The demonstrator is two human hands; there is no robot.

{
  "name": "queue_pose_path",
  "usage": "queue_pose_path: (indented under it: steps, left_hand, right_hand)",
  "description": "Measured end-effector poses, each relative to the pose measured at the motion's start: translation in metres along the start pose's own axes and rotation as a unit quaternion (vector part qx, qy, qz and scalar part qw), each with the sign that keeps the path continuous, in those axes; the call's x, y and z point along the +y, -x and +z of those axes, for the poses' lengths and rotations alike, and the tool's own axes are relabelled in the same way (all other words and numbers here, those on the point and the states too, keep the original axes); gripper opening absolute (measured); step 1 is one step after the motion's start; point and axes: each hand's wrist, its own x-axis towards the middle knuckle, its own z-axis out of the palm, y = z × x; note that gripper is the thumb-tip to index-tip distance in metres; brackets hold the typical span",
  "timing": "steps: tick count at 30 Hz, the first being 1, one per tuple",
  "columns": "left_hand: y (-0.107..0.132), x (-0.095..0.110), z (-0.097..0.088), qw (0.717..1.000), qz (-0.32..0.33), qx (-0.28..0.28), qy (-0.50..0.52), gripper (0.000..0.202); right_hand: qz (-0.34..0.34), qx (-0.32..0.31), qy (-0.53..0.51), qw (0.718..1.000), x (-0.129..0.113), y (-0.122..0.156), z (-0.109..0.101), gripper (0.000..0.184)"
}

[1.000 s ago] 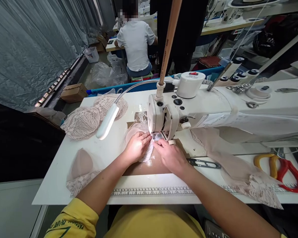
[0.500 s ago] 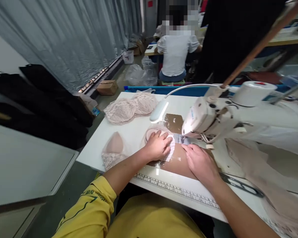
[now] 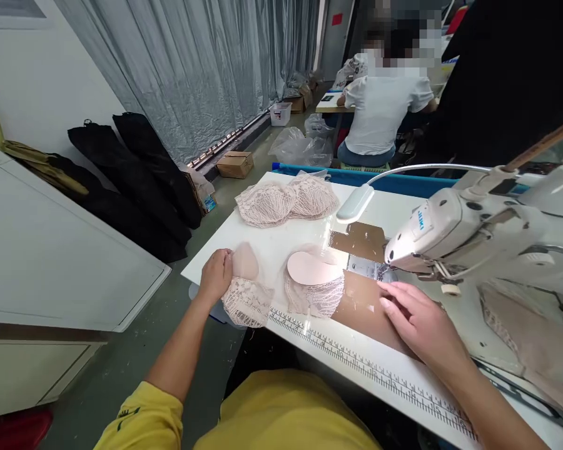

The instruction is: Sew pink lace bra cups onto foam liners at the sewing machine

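My left hand [image 3: 217, 275] is at the table's left edge, fingers curled on the side of a beige bra cup piece [image 3: 245, 262] with lace along its lower part. My right hand [image 3: 417, 315] rests by the sewing machine's needle area, over the brown board [image 3: 363, 306]. Its index finger and thumb are stretched out and apart, and I see nothing between them. Between my hands lies another lace cup [image 3: 316, 297], with a smooth beige pad [image 3: 312, 267] on top. The sewing machine [image 3: 431, 231] stands to the right, its lamp lit.
Two joined lace cups [image 3: 286, 201] lie at the back of the white table. A lamp head [image 3: 355, 203] hangs over it on a bent arm. A printed ruler [image 3: 356, 359] runs along the front edge. Beige fabric [image 3: 530, 331] lies at right. A person in white [image 3: 380, 112] sits ahead.
My left hand has left the middle cup and moved left to the other cup piece, uncovering the smooth pad. My right hand stays near the needle. The view has swung left.
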Motion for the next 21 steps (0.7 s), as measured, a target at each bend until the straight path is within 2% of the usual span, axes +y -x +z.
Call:
queue_pose_path:
  steps: [3,5,7,8,9,10,12,14,15,16,17,19,21]
  left_hand:
    - [0.018,0.015,-0.005,0.995,-0.013,-0.012,0.1,0.034]
    - [0.031,0.035,-0.007,0.971,-0.021,-0.061,0.232,0.035]
    - [0.043,0.058,-0.006,0.923,-0.019,-0.147,0.355,0.033]
    - [0.047,0.071,-0.003,0.905,-0.008,-0.189,0.382,0.032]
    - [0.051,0.083,0.001,0.898,0.015,-0.221,0.38,0.032]
    - [0.053,0.095,0.007,0.899,0.046,-0.244,0.361,0.031]
    - [0.053,0.115,0.023,0.906,0.123,-0.265,0.305,0.029]
    - [0.047,0.127,0.042,0.912,0.203,-0.26,0.243,0.026]
    - [0.043,0.129,0.051,0.914,0.238,-0.254,0.209,0.025]
    - [0.038,0.128,0.06,0.914,0.269,-0.252,0.168,0.026]
    - [0.033,0.125,0.068,0.914,0.297,-0.25,0.12,0.029]
    - [0.024,0.111,0.077,0.905,0.336,-0.262,0.014,0.034]
    - [0.016,0.089,0.074,0.898,0.347,-0.261,-0.068,0.037]
  right_hand:
    - [0.032,-0.071,-0.152,0.985,-0.023,0.007,-0.015,0.041]
    - [0.048,-0.137,-0.283,0.948,-0.043,0.012,-0.016,0.061]
    - [0.059,-0.186,-0.423,0.885,-0.065,0.017,-0.009,0.086]
    - [0.058,-0.194,-0.482,0.853,-0.077,0.019,-0.004,0.095]
    - [0.056,-0.179,-0.537,0.823,-0.089,0.02,0.003,0.1]
    - [0.064,-0.183,-0.593,0.782,-0.1,0.021,0.01,0.099]
    - [0.106,-0.191,-0.677,0.703,-0.117,0.023,0.021,0.084]
    - [0.168,-0.175,-0.713,0.658,-0.124,0.027,0.024,0.064]
    - [0.196,-0.157,-0.714,0.654,-0.122,0.03,0.021,0.056]
    - [0.221,-0.136,-0.702,0.664,-0.116,0.036,0.015,0.05]
    - [0.241,-0.106,-0.678,0.686,-0.106,0.044,0.005,0.046]
    - [0.271,-0.022,-0.589,0.761,-0.076,0.068,-0.021,0.042]
    - [0.273,0.145,-0.448,0.839,-0.039,0.101,-0.051,0.035]
